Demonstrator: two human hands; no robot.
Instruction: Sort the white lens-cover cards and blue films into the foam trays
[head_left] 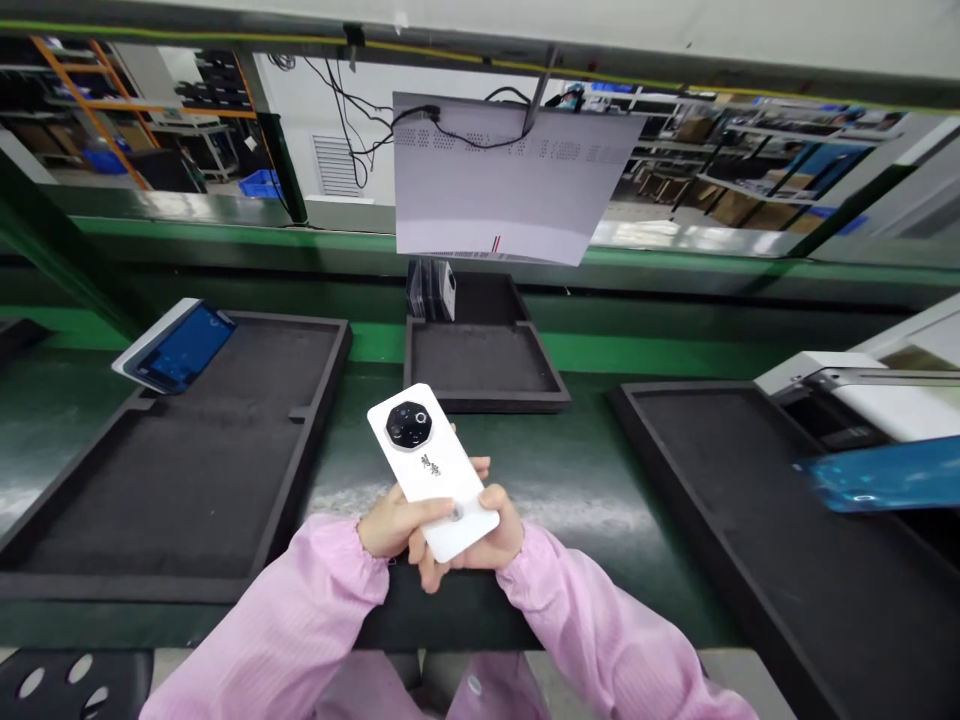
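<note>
1. Held up in the left hand point(390, 522) and right hand point(504, 538) above the worktop point(570, 460), nearer than the middle black tray point(517, 403) and between the left black tray point(127, 587) and right black tray point(724, 560): a white phone point(439, 482), tilted, back face and dark camera block point(409, 426) in view. Whole device or bare back cover: not possible to tell.
2. Left hand: closed on the left long edge near the lower end, with thumb across the face and fingers mostly hidden beneath.
3. Right hand: closed on the lower right corner, with thumb by the edge and palm underneath.
4. Probably light and stiff; no bend or sag visible along the straight edges.
5. Likely slippery, judging by the smooth face; safer to grip along both long edges than to pinch at one corner.
6. Camera block: probably the most delicate part, apt to smear or scratch; keep fingertips off.
7. Best hold: lower half, well away from the camera block, with thumbs on top and fingers supporting from below. Squeeze gently; corners probably easy to chip.
</note>
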